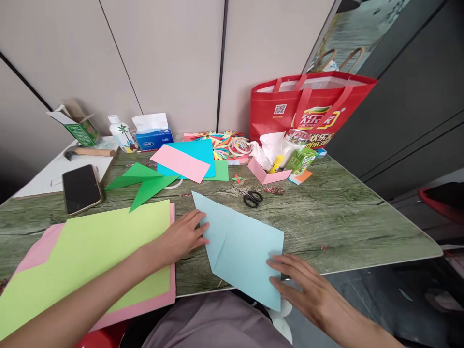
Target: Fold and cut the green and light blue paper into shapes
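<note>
A folded sheet of light blue paper point(250, 246) lies at the table's front, its lower corner past the edge. A slanting crease and a folded flap show on its left part. My left hand point(186, 234) rests at the paper's left edge, fingers apart and their tips on it. At the right edge, my right hand point(300, 280) touches the paper with fingers stretched out and spread. Black-handled scissors point(253, 198) lie just beyond the blue paper. Under my left forearm is a stack of large sheets, yellow-green paper point(119, 232) over pink paper point(172, 280).
Folded green paper point(148, 183), a phone point(81, 189) and a hammer point(90, 152) lie at left. Behind are a tissue pack point(154, 139), a bottle point(123, 134), pink paper point(181, 163) and a red bag point(275, 125). A yellow glue stick point(277, 163) stands by a folded pink strip.
</note>
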A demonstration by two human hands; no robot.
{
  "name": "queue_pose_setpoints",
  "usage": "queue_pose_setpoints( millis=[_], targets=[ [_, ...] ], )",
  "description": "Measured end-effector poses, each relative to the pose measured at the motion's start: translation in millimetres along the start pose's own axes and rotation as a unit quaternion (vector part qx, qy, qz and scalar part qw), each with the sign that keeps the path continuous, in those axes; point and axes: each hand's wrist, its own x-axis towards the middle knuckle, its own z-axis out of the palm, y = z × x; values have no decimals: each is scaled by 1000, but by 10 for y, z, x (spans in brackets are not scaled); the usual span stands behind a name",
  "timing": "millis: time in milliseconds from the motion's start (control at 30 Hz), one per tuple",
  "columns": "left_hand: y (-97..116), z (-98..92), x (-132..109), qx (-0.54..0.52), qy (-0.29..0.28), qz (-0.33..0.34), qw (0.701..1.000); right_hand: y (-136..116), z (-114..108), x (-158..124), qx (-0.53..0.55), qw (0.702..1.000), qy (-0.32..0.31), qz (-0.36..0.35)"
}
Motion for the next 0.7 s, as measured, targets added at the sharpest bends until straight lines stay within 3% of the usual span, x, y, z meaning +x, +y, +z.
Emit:
queue_pose_setpoints(
  millis=[133, 233, 400, 533, 700],
  targets=[
    [179, 89, -6, 16, -17, -1, 1000, 23, -62, 261, 113, 993, 17, 13],
    [241, 75, -27, 11, -38, 3, 999, 83, -49, 429, 169, 980, 13, 102],
    [256, 57, -27, -2, -53, 6, 999, 196, 148, 683, 162, 955, 64, 242],
    [228, 115, -41, -43, -34, 35, 998, 254, 271, 879, 96, 965, 58, 238],
    [207, 104, -32, -70, -33, 65, 995, 298, 269, 992, 46, 978, 34, 198]
  ],
)
